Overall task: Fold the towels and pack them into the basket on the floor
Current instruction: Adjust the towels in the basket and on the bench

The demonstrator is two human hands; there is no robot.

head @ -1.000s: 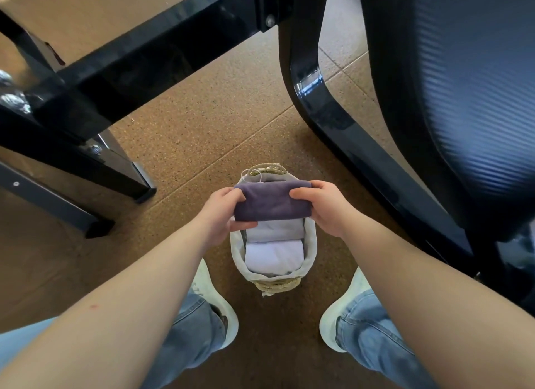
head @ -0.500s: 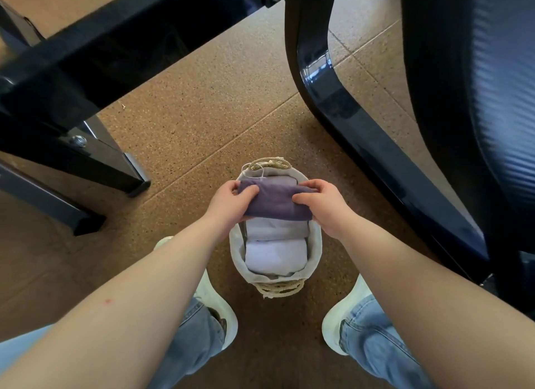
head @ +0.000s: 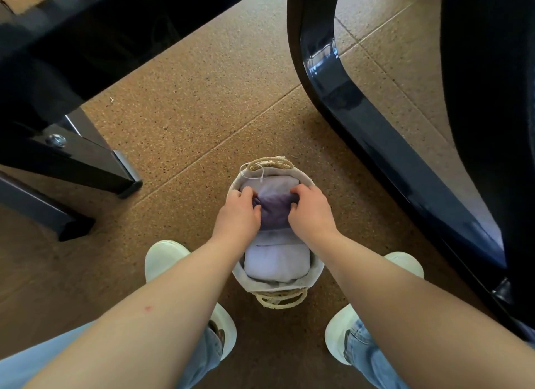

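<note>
Folded purple towel (head: 273,213), lying crosswise in the middle of the cloth-lined rope basket (head: 317,268). A pale towel (head: 270,184) lies beyond it; a grey towel (head: 272,235) and a white towel (head: 276,262) lie on the near side. The left hand (head: 237,215) and right hand (head: 311,212) each clasp one end, fingers curled into the cloth.

Likely risks: the slot looks tight, so the squeezed bundle may spring open or ride above the rim if let go before it seats. A hard push could rumple the neighbouring folds or tip the light basket.

The basket stands on the cork floor (head: 188,113) between two white shoes (head: 165,257). A black table foot (head: 86,168) lies well apart on the left and a glossy chair base (head: 362,128) near on the right. Neither blocks the hands.
</note>
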